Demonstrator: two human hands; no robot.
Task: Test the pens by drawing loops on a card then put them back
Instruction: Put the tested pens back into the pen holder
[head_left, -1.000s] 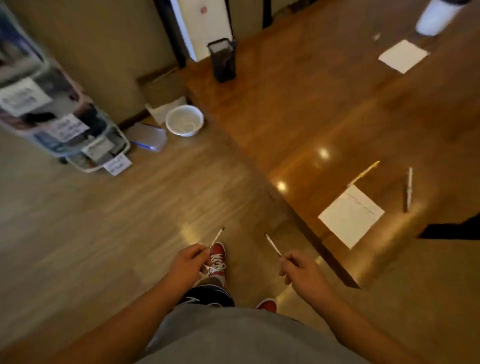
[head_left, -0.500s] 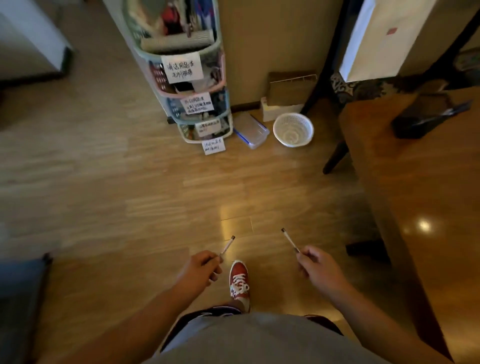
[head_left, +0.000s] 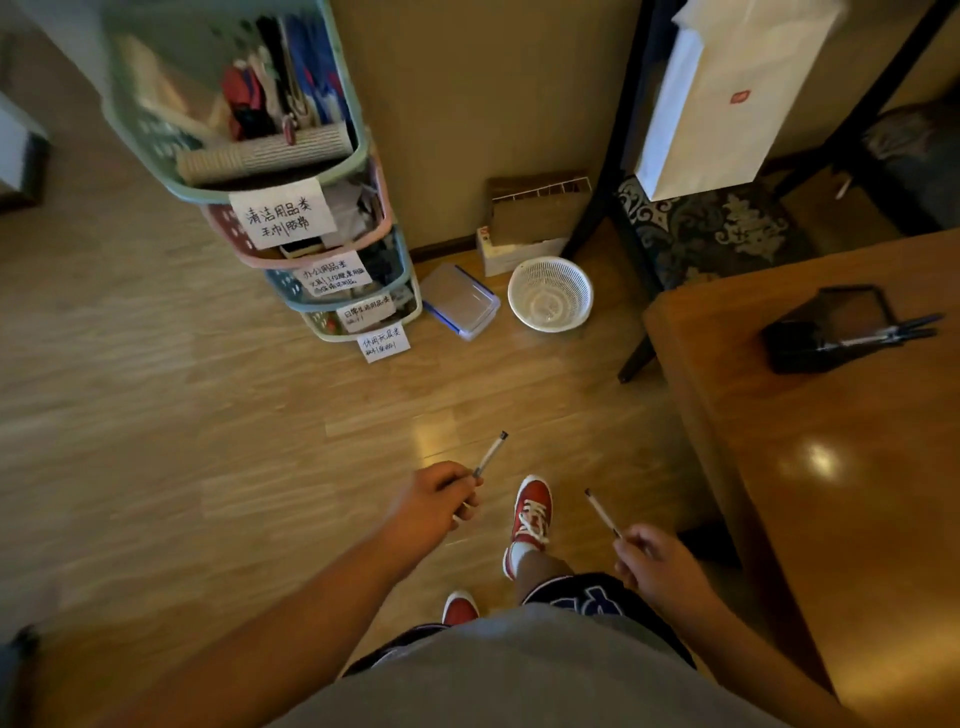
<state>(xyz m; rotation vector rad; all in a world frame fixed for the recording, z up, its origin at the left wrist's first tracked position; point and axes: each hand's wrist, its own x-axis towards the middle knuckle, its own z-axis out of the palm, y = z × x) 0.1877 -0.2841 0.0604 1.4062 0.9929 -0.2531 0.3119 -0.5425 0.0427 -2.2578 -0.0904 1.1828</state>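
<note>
- The floor (head_left: 208, 415) is glossy wood plank; a brown tabletop (head_left: 831, 493) fills the right side.
- At the far end of the tabletop is a black pen holder (head_left: 810, 338) with dark pens (head_left: 893, 332) poking out to the right.
- Against the far wall stands a rack of stacked baskets (head_left: 332, 171) with handwritten labels. To its right on the floor are a clear lidded box (head_left: 460, 301), a white mesh basket (head_left: 550, 293) and a cardboard box (head_left: 537, 215).
- The left hand (head_left: 436, 501) is curled round a pen (head_left: 491, 453) that points far and right.
- The right hand (head_left: 657, 564) pinches a second pen (head_left: 601, 512) that points far and left, near the tabletop's edge.
- A red shoe (head_left: 531, 509) shows between the hands.
- Both hands grip their pens as they did half a second ago, but the left hand now reaches farther forward and the shoe has stepped ahead.
- The card and loose pens seen on the tabletop a second ago are out of view.
</note>
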